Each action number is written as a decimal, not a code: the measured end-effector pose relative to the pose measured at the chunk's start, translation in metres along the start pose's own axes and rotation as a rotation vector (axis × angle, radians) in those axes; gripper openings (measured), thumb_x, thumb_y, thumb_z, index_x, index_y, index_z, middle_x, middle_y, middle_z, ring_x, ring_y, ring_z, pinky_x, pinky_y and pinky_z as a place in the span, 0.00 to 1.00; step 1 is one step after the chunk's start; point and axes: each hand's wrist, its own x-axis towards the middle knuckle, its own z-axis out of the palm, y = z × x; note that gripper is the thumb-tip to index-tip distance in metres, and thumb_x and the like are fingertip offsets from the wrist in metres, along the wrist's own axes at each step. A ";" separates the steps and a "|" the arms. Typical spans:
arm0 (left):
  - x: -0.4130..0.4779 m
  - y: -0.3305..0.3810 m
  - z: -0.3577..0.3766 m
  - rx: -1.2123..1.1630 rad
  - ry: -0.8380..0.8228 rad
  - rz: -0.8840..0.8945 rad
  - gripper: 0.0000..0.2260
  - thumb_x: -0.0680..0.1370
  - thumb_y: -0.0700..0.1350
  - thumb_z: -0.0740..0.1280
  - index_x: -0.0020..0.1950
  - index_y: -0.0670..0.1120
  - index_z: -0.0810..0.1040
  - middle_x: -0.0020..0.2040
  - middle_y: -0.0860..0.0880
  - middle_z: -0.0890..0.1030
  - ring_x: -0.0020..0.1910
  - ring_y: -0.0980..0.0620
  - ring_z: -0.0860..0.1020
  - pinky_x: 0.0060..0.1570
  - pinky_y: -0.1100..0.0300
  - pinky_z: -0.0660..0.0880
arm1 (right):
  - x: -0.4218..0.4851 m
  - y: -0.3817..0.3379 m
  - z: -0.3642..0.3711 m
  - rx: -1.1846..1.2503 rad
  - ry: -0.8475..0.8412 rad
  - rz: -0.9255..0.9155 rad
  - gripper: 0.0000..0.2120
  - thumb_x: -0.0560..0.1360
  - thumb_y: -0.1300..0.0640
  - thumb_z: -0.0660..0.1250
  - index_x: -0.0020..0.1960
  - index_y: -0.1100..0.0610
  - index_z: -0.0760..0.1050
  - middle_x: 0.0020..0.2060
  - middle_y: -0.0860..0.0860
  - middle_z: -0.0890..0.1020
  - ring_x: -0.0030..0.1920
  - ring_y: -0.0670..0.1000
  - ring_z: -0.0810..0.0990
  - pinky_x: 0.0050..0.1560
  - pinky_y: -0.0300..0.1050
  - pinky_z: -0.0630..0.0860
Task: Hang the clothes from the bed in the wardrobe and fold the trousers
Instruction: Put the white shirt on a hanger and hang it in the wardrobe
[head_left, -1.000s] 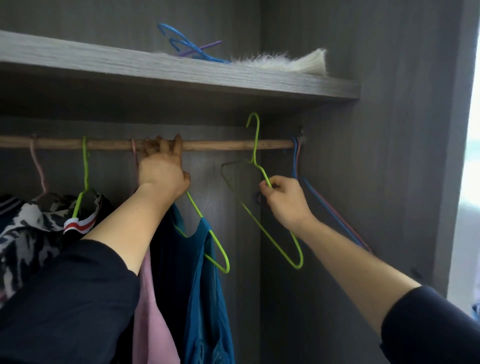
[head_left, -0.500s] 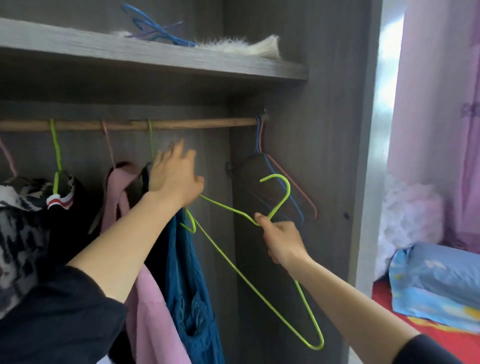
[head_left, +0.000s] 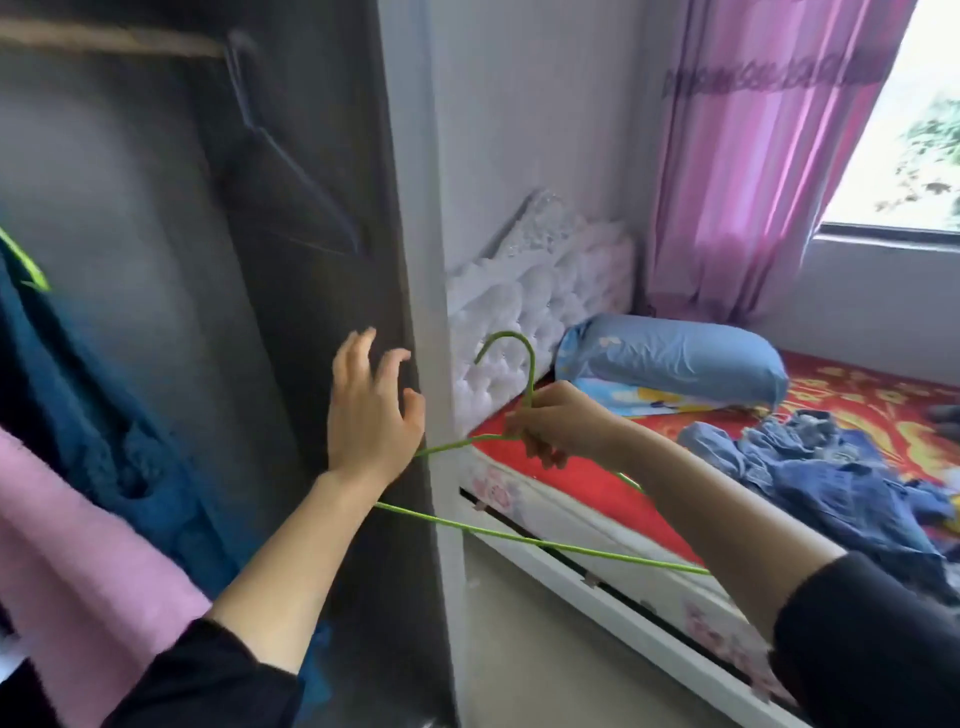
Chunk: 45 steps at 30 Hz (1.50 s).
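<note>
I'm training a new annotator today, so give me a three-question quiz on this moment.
1. True or false: the right hand grips the green hanger just below its hook.
2. Which lies on the bed? A) blue clothes B) a hat C) a book
3. Fill in: the left hand is ____ (open or shut).

Key: 1 true; 2 A; 3 open.
</note>
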 end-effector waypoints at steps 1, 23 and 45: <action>-0.012 0.021 0.017 0.014 -0.030 0.055 0.17 0.72 0.39 0.66 0.61 0.41 0.76 0.70 0.37 0.67 0.72 0.38 0.61 0.68 0.45 0.63 | -0.015 0.022 -0.015 -0.021 0.003 0.029 0.09 0.75 0.58 0.66 0.40 0.62 0.79 0.24 0.51 0.78 0.21 0.48 0.74 0.23 0.37 0.70; -0.205 0.558 0.303 -0.331 -1.001 0.360 0.17 0.77 0.47 0.60 0.66 0.48 0.70 0.67 0.46 0.67 0.67 0.46 0.63 0.62 0.51 0.68 | -0.379 0.392 -0.330 0.049 0.613 0.686 0.05 0.76 0.60 0.67 0.45 0.60 0.81 0.31 0.53 0.80 0.27 0.47 0.78 0.28 0.39 0.73; -0.149 0.860 0.656 -0.180 -1.261 0.533 0.16 0.77 0.48 0.59 0.64 0.45 0.70 0.64 0.44 0.69 0.66 0.43 0.65 0.60 0.48 0.68 | -0.327 0.680 -0.624 0.188 0.886 0.975 0.10 0.74 0.63 0.62 0.39 0.51 0.76 0.30 0.47 0.77 0.30 0.47 0.74 0.32 0.39 0.70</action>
